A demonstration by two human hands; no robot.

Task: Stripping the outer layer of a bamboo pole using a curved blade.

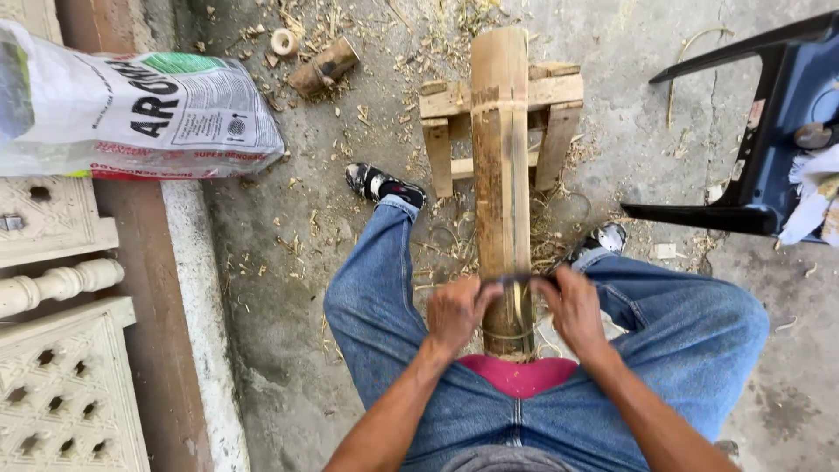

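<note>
Gripping one end of a thin dark blade (509,280), the left hand (454,312) is closed in a fist just left of a bamboo pole (500,175), and the right hand (575,308) is closed on the blade's other end just right of it, so the blade lies across the pole's upper face. The pole runs lengthwise between the person's knees, its near end against a red cloth (520,376) at the lap and its far part resting on a small wooden stand (546,109) on the concrete floor (288,288). Curled shavings (446,240) lie on the floor beside both shoes. A short bamboo offcut (323,67) lies farther off, near a printed sack (131,109) by the floor's left edge. A dark blue plastic chair (769,131) stands at the right.
</note>
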